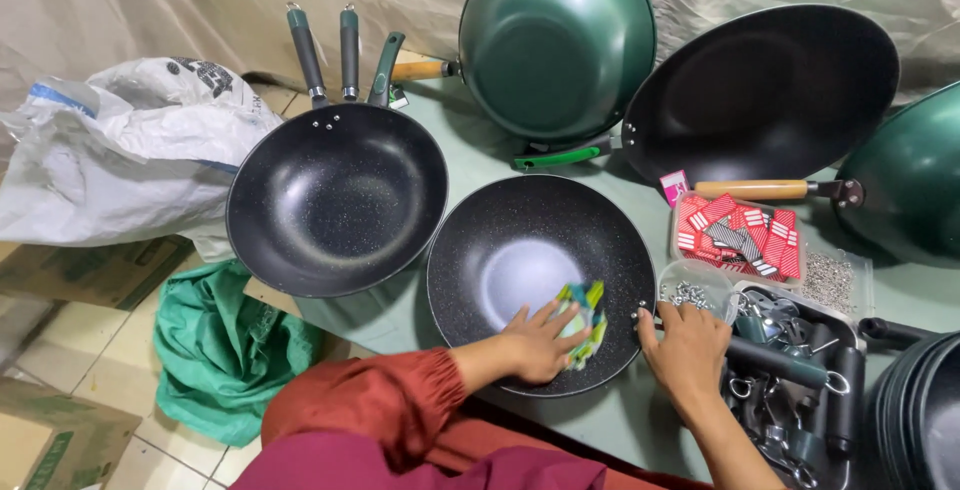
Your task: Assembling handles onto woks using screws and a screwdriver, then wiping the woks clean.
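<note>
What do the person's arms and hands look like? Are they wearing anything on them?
Both hands are bare, with no gloves. The left hand comes out of a rust-red sleeve that is gathered at the wrist. The right hand has a bare forearm, with no sleeve showing. I can't see any rings or a watch.

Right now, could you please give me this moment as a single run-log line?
left hand: presses green cloth inside black pan | right hand: at pan rim, on dark handle | beside: screw tub
</note>
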